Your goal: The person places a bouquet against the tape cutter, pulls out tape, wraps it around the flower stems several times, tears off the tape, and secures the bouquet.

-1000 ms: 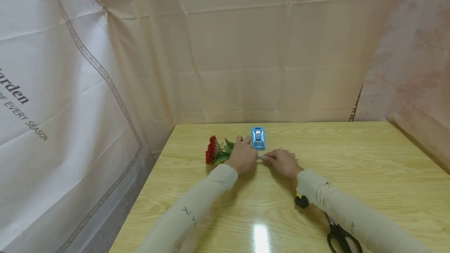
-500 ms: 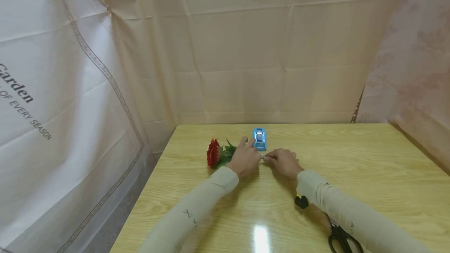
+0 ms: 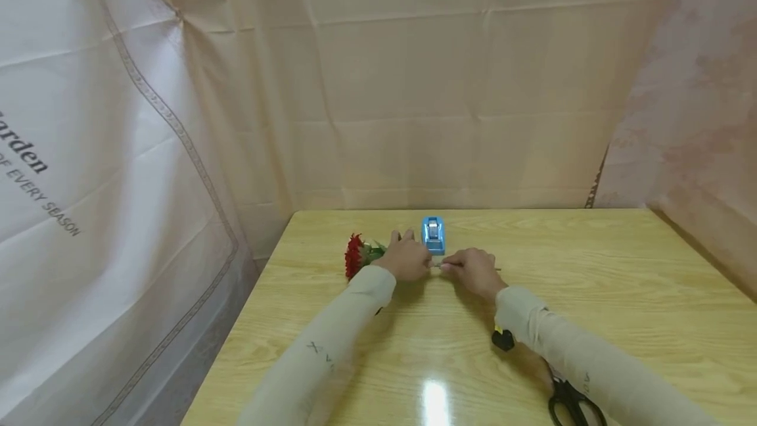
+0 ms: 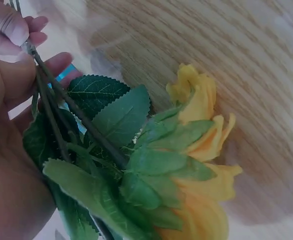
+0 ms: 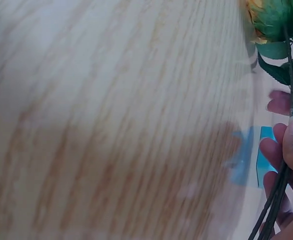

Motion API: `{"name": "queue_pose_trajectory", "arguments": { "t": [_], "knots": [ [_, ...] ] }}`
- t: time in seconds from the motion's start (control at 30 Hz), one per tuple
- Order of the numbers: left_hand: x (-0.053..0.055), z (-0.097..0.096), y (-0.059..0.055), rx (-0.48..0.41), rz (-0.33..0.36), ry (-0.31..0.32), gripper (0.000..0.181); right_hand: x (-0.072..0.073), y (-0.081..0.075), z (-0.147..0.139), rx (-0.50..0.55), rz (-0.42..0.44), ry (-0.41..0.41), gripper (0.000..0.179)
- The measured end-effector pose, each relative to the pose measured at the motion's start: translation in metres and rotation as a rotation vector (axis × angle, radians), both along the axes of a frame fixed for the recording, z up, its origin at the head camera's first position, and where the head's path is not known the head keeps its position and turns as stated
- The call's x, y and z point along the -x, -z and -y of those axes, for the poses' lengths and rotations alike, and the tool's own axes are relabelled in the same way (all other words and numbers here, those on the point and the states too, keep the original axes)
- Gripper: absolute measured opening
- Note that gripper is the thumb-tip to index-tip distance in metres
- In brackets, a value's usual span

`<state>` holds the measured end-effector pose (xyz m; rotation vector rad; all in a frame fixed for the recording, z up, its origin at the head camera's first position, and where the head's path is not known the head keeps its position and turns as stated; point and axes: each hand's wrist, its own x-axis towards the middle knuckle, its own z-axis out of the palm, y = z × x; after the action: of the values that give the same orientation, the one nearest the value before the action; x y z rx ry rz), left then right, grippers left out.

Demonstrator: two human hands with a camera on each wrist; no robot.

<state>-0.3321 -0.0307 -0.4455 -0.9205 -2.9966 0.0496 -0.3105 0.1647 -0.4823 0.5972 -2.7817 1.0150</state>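
Note:
A bunch of artificial flowers lies across between my hands: a red flower [image 3: 355, 256] shows in the head view, a yellow flower [image 4: 199, 165] with green leaves [image 4: 120, 117] in the left wrist view. My left hand [image 3: 408, 259] holds the stems [image 4: 61, 95] below the blooms, thumb by a clear, shiny wrap that looks like tape [image 4: 28, 48]. Just right of it, my right hand [image 3: 475, 272] pinches the stems [image 5: 274, 205] between thumb and fingers. Beyond both hands stands a blue tape dispenser [image 3: 434, 235].
Black-handled scissors [image 3: 573, 406] lie partly under the right forearm. A small black and yellow object [image 3: 503, 339], kind unclear, sits by the right cuff. The wooden table [image 3: 591, 268] ends at a hanging beige cloth [image 3: 402, 97].
The flower heads have turned as the left hand rolled and shifted slightly left along the stems. The right hand keeps its pinch in nearly the same place.

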Motion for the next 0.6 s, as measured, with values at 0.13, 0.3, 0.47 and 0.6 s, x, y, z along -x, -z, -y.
{"name": "queue_pose_trajectory", "arguments": {
  "t": [0.13,0.3,0.47,0.6],
  "knots": [
    [0.003,-0.005,0.003,0.024,0.033,-0.031,0.028,-0.002,-0.001,-0.004,0.010,0.005,-0.009,0.019],
    [0.002,-0.007,0.002,0.034,-0.005,-0.023,0.027,-0.002,-0.003,-0.004,0.002,0.001,0.019,0.019],
    [-0.001,-0.013,0.000,0.071,-0.115,0.006,0.026,-0.002,-0.005,-0.008,-0.002,-0.006,0.030,0.021],
    [-0.005,-0.014,-0.002,0.113,-0.186,0.013,0.027,0.000,-0.005,-0.008,-0.001,0.014,0.012,0.021]
  ]
}}
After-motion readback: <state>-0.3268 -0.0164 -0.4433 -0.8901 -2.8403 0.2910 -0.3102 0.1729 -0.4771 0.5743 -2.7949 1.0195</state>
